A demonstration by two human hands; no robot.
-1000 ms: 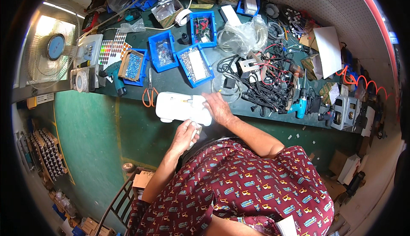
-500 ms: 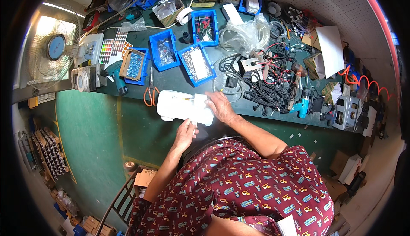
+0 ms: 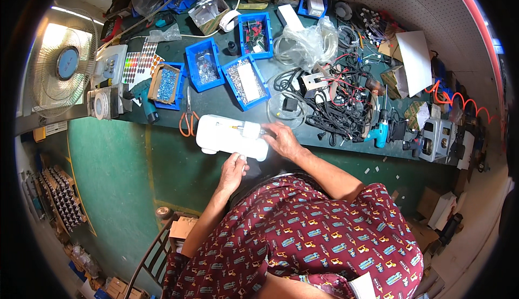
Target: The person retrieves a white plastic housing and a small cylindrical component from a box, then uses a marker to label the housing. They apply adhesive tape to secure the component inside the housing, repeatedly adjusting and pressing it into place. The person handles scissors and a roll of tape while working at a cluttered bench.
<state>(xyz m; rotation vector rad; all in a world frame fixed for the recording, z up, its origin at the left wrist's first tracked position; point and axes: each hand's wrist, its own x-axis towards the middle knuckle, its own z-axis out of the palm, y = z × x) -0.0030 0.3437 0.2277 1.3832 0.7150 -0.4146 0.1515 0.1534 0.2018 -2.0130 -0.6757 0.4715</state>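
A white plastic housing (image 3: 219, 135) with rounded corners is held in front of me at the bench's front edge. Along its top lies a small orange-yellow piece (image 3: 236, 127), beside a white block-like part (image 3: 251, 130) at the right end. My left hand (image 3: 233, 171) is closed at the housing's lower edge, thumb uppermost; its fingertips are partly hidden. My right hand (image 3: 284, 140) has its fingers bent against the right end of the block-like part, pinching there. Orange-handled scissors (image 3: 188, 123) lie just left of the housing.
Blue bins (image 3: 252, 104) of small parts stand behind the housing. Tangled black cables (image 3: 338, 112) and a teal power drill (image 3: 380, 131) are to the right. Another teal tool (image 3: 145, 101) lies on the left, near a fan (image 3: 68, 62).
My right hand's fingers have bent more and shifted slightly at the housing's right end. My left hand keeps its hold. The whole view has moved a little.
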